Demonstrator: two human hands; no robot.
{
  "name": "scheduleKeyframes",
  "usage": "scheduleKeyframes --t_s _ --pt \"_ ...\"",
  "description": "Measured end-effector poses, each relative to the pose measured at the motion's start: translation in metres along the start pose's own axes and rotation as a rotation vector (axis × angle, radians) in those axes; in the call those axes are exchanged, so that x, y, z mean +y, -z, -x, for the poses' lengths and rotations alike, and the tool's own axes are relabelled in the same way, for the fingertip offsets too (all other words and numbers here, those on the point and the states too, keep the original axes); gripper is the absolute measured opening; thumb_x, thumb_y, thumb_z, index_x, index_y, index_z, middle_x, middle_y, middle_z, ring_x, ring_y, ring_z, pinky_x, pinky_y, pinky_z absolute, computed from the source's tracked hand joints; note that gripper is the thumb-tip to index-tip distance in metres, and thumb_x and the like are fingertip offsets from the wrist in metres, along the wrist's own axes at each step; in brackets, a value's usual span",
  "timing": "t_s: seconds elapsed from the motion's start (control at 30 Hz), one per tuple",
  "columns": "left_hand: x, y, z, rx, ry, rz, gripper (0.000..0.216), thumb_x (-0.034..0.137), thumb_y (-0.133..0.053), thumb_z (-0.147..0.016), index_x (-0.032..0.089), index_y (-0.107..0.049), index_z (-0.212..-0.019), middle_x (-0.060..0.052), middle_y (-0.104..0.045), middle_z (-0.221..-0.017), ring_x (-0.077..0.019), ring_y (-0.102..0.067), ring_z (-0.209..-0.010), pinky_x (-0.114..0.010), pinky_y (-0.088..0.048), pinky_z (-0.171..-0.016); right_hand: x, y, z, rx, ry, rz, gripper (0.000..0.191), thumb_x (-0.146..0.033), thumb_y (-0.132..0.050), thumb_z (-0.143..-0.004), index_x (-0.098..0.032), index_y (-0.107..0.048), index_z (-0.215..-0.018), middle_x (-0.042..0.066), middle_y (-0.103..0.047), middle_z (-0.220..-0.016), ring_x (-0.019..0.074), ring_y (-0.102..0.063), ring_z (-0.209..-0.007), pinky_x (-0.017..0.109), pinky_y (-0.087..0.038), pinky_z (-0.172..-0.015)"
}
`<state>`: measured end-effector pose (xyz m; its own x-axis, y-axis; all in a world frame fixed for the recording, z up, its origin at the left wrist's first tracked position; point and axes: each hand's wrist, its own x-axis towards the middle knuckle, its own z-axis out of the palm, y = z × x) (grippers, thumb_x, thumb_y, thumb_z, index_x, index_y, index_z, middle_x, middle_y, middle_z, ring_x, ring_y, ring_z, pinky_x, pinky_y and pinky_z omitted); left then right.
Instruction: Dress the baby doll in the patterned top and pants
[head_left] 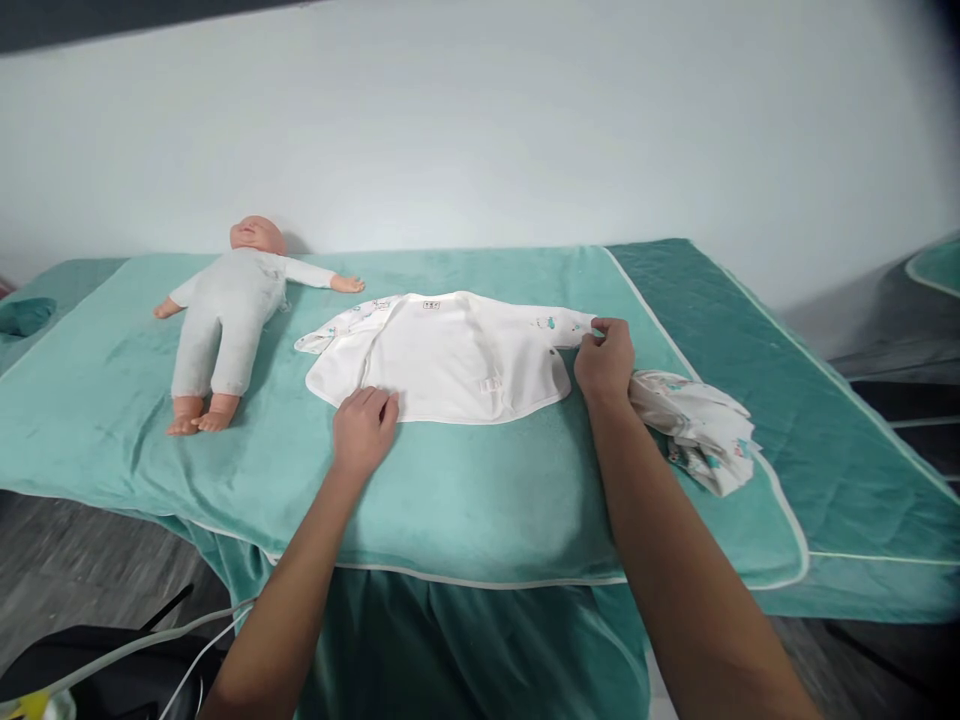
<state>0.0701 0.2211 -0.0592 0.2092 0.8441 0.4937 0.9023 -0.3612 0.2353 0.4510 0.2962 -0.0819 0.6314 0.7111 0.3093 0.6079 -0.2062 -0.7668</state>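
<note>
A white baby shirt (435, 355) with small printed figures on its sleeves lies spread open, inside facing up, on a green padded cover. My right hand (606, 358) pinches the cuff of its right-hand sleeve between thumb and fingers. At the lower hem, left of the middle, my left hand (365, 428) is closed with its fingers curled on the fabric edge; its fingertips are partly hidden. The shirt's other sleeve (345, 325) lies bent at the left. Just right of my right wrist is a crumpled white printed garment (701, 425).
A baby doll (232, 310) in white clothing lies on its back at the left, arms spread. The green cover (480, 510) has a pale border along its front edge. A white wall (480, 130) rises behind the bed. Cables (150, 640) hang at the lower left.
</note>
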Motion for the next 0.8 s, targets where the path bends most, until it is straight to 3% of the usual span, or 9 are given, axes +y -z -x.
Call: scheduleKeyframes --t_s 0.1,0.2,0.33,0.43,0.57,0.67,0.8 --pt "0.0 0.0 0.0 0.0 0.01 0.002 0.036 0.03 -0.049 -0.104 0.022 -0.058 -0.07 -0.004 -0.064 -0.07 -0.0196 -0.056 -0.071 -0.035 -0.035 -0.068 0.0 -0.002 0.004 0.018 0.132 0.064 0.042 -0.014 -0.05 -0.076 -0.017 -0.057 -0.118 0.019 -0.063 -0.125 0.0306 -0.062 -0.113 0.051 -0.048 -0.104" --pt "0.0 -0.001 0.0 0.001 0.014 0.005 0.036 0.03 -0.049 -0.104 0.022 -0.058 -0.07 -0.004 -0.064 -0.07 -0.0195 -0.056 -0.071 -0.035 -0.034 -0.067 -0.008 0.002 0.014 0.07 0.354 0.088 0.046 -0.013 -0.05 -0.078 -0.013 -0.058 -0.123 0.024 -0.052 -0.145 0.0341 -0.049 -0.139 0.054 -0.039 -0.116" --pt "0.0 -0.001 0.0 0.005 0.012 0.01 0.035 0.03 -0.05 -0.104 0.022 -0.058 -0.07 -0.004 -0.064 -0.07 -0.0193 -0.056 -0.071 -0.034 -0.034 -0.067 -0.024 0.009 0.032 -0.088 0.535 0.085 0.034 -0.022 -0.046 -0.093 -0.016 -0.062 -0.122 0.019 -0.065 -0.132 0.0313 -0.058 -0.128 0.05 -0.046 -0.111" --pt "0.0 -0.001 0.0 0.016 0.011 0.011 0.036 0.03 -0.049 -0.104 0.022 -0.058 -0.07 -0.004 -0.064 -0.07 -0.0192 -0.056 -0.071 -0.034 -0.035 -0.068 -0.03 0.012 0.048 -0.188 0.521 0.171 0.029 -0.03 -0.052 -0.094 -0.017 -0.067 -0.115 0.018 -0.07 -0.121 0.0345 -0.062 -0.116 0.053 -0.049 -0.103" --pt "0.0 -0.001 0.0 0.006 0.021 0.0 0.036 0.03 -0.049 -0.104 0.022 -0.057 -0.069 -0.004 -0.064 -0.07 -0.0191 -0.056 -0.071 -0.034 -0.034 -0.067 -0.03 0.016 0.071 -0.25 0.537 0.203 0.034 -0.029 -0.058 -0.09 -0.018 -0.067 -0.121 0.017 -0.068 -0.133 0.0364 -0.058 -0.121 0.054 -0.048 -0.104" --pt "0.0 -0.001 0.0 0.0 0.021 0.002 0.035 0.03 -0.05 -0.103 0.022 -0.058 -0.07 -0.004 -0.064 -0.07 -0.0193 -0.056 -0.071 -0.034 -0.034 -0.067 -0.028 0.018 0.082 -0.215 0.496 0.205 0.037 -0.029 -0.058 -0.089 -0.019 -0.065 -0.124 0.016 -0.066 -0.136 0.036 -0.058 -0.122 0.053 -0.047 -0.104" --pt "-0.001 -0.002 0.0 0.0 0.022 0.012 0.035 0.03 -0.05 -0.103 0.022 -0.059 -0.071 -0.004 -0.065 -0.071 -0.0197 -0.057 -0.072 -0.035 -0.034 -0.068 -0.025 0.019 0.083 -0.109 0.352 0.205 0.037 -0.033 -0.057 -0.088 -0.016 -0.065 -0.12 0.019 -0.069 -0.121 0.0351 -0.06 -0.111 0.053 -0.048 -0.099"
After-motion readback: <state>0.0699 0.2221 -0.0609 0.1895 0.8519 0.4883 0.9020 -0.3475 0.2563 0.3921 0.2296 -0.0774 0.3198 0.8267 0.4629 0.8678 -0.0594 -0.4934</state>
